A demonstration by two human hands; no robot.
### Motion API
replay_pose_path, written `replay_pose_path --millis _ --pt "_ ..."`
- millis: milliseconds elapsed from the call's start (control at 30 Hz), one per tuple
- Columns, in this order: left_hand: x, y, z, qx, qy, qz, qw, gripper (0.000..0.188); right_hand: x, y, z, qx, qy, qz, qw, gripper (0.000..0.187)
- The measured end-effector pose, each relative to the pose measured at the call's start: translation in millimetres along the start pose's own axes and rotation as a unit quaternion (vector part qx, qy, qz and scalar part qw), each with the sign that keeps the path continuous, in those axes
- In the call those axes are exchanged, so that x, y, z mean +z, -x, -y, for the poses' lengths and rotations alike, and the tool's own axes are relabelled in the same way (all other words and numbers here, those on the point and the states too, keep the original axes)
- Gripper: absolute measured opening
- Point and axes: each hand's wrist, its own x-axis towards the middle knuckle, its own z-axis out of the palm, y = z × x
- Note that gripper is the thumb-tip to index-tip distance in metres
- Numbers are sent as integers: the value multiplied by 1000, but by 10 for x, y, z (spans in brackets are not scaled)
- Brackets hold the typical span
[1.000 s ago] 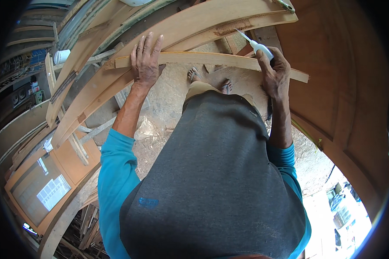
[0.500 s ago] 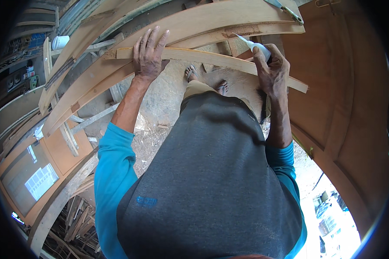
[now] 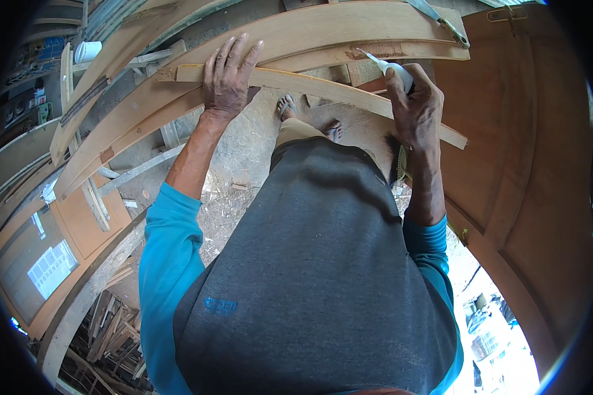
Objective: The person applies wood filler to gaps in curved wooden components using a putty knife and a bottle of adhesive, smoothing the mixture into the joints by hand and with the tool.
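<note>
My left hand [image 3: 228,79] lies over the left part of a long narrow wooden strip [image 3: 316,84], fingers stretched out across it and the thumb hidden. A thin yellowish line runs along the strip's upper edge. In my right hand [image 3: 418,108] is a white squeeze bottle [image 3: 399,75] with a long thin nozzle, which points up and to the left. The strip passes beneath this hand, and its right end sticks out beyond; whether the hand touches it I cannot tell. Just past the strip lies a broad curved wooden board [image 3: 310,39], with a dark rough patch near the nozzle tip.
A hand tool with a metal blade [image 3: 441,23] lies on the board's right end. Large brown wooden panels [image 3: 507,145] stand on the right. A white cup [image 3: 87,51] sits at the far left, near more curved boards [image 3: 128,138]. Scrap wood [image 3: 115,332] is piled at lower left.
The whole view has shifted slightly. Both hands keep nearly the same places on the strip and the bottle.
</note>
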Motion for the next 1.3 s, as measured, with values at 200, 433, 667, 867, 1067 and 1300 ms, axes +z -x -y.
replay_pose_path --millis 200,433,667,867,1067,1300 --pt "22 6 4 -2 -1 -5 1000 90 -28 9 -11 -14 16 5 1000 24" --pt "-43 -8 -21 -8 4 17 1000 92 -83 60 -9 -6 16 1 1000 23" --pt "-36 -11 -11 -5 6 5 1000 87 -71 47 -7 -32 24 -9 999 22" --pt "-39 -13 -18 -8 3 9 1000 86 -63 49 24 -13 26 -1 1000 21" --pt "64 3 22 1 -19 -11 1000 87 -130 38 -103 -47 48 -49 997 20" --pt "56 7 16 -2 -10 -12 1000 85 -256 30 -177 -1 42 -62 997 19"
